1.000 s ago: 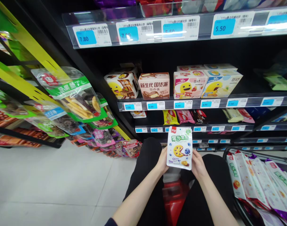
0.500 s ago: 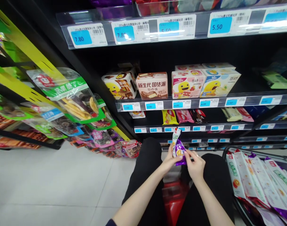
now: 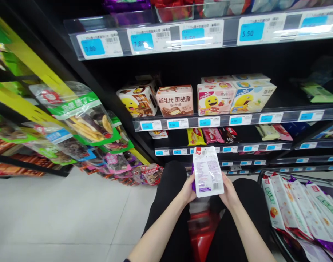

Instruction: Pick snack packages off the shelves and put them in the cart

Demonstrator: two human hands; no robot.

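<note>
Between my two hands I hold a white and purple snack bag (image 3: 208, 173) upright over my knees, its printed back with a barcode facing me. My left hand (image 3: 188, 190) grips the bag's left edge, where a strip of purple shows. On the opposite edge, my right hand (image 3: 228, 191) is closed, its fingertips partly hidden behind the bag. Just beyond the bag are low shelves, with a yellow packet (image 3: 196, 137) and a pink packet (image 3: 213, 135) lying on one of them.
At right stands a basket (image 3: 275, 236) of similar white snack bags (image 3: 294, 207). Boxed pies (image 3: 174, 101) line the middle shelf. Hanging bags of dried fruit chips (image 3: 90, 120) jut out at left over the tiled floor (image 3: 59, 214). A red object (image 3: 203, 233) is between my legs.
The bag has turned from its narrow purple side to its broad white back. My right hand has shifted from the front of the bag to its right edge.
</note>
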